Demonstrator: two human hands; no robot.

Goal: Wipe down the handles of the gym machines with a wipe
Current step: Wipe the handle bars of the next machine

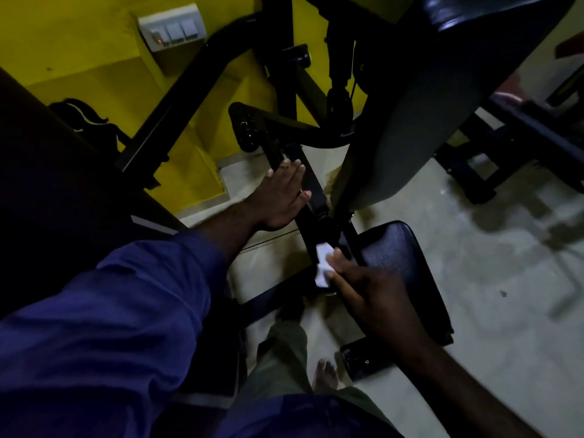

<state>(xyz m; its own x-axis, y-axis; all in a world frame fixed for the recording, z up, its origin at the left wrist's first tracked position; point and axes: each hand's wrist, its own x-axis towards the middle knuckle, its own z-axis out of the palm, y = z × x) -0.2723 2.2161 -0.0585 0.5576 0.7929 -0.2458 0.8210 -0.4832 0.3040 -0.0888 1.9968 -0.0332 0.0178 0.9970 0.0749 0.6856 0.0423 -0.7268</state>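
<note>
One wipe [323,263], pinched by my right hand [363,289], seemingly mid-rub on bar [311,222] beside seat [401,248]; left hand [278,197] lay flat, fingers straight. Next likely needed firm stroke along bar.

Looks like a small indoor gym: black steel-tube machine frame [175,102], black vinyl padded seat [407,273], large grey padded backrest [410,105], another black bench frame [521,129] close by. Pale smooth floor [489,267] underfoot, bright yellow wall [79,36] behind, with white switch panel [172,26].
</note>
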